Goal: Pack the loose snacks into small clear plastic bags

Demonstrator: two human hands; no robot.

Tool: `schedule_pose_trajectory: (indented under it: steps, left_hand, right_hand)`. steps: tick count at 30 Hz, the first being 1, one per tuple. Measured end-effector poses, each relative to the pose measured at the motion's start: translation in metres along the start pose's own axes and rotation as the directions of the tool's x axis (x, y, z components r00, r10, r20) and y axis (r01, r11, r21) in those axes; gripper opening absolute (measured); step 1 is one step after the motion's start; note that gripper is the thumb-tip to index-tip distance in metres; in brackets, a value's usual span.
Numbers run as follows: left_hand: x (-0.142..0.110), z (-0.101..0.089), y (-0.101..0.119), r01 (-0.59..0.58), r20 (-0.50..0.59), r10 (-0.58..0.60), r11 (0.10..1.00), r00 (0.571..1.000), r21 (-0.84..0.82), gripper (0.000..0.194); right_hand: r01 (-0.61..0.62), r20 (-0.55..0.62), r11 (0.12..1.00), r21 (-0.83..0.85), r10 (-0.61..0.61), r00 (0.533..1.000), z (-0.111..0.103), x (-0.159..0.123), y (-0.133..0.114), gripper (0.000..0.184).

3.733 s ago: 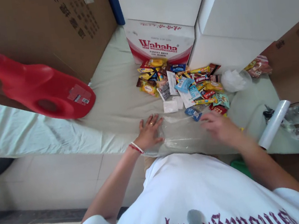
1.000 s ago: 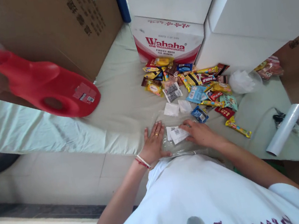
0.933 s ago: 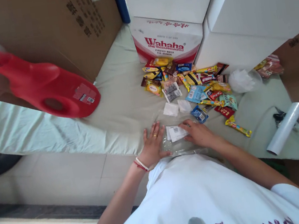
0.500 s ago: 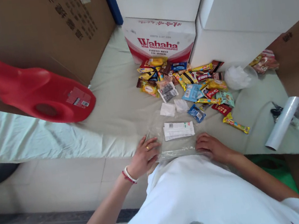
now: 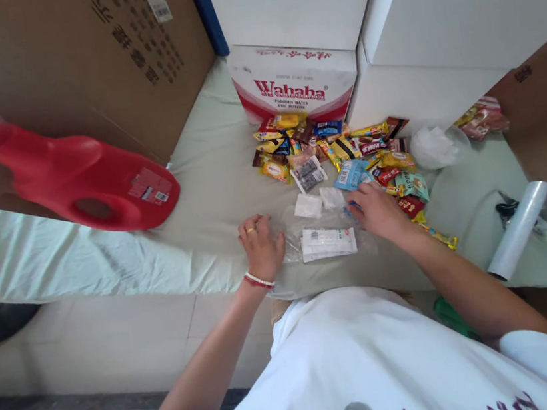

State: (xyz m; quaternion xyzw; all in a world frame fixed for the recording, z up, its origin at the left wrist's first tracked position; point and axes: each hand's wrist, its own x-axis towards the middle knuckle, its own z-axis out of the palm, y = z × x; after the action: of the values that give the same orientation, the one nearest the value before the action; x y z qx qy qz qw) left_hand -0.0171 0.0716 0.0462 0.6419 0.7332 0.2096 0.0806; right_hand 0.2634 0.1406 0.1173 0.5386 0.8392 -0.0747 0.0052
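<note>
A thin clear plastic sheet or bag [image 5: 292, 249] lies in front of me, its outline hard to follow. White stick sachets [image 5: 328, 243] are stacked on or under it, with two small white packets [image 5: 308, 205] just behind. My left hand [image 5: 261, 243] rests at the plastic's left side, thumb and fingers apart, holding nothing I can see. To the right, my right hand [image 5: 379, 210] has bent fingers over a blue snack packet [image 5: 353, 210], mostly hidden beneath them. What those fingertips grip is hidden. Behind lies a black-and-white printed sachet [image 5: 308, 173].
Wrapped snacks [image 5: 347, 148] are heaped against a Wahaba-lettered carton [image 5: 296, 88]. A tub of white material [image 5: 440, 146] stands right of them. Farther right lies a plastic film roll [image 5: 519, 230]. A red jug [image 5: 94, 181] lies at left by a brown box [image 5: 84, 68].
My right hand has moved forward from the near edge onto the blue packet. My left hand has shifted slightly forward. The plastic's near edge no longer lies against my shirt.
</note>
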Motion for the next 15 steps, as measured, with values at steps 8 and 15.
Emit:
schedule_pose_trajectory:
  steps: [8,15]
  left_hand:
    - [-0.01,0.011,0.023,-0.242,0.307,0.244,0.969,0.92,-0.044,0.027]
    - [-0.005,0.025,0.018,0.081,0.076,-0.079,0.996,0.994,-0.032,0.085]
  right_hand:
    - [0.202,0.16,0.979,0.026,-0.204,0.966,0.026,0.077,-0.051,0.019]
    - [0.204,0.211,0.978,-0.045,-0.19,0.959,0.018,0.064,-0.044,0.025]
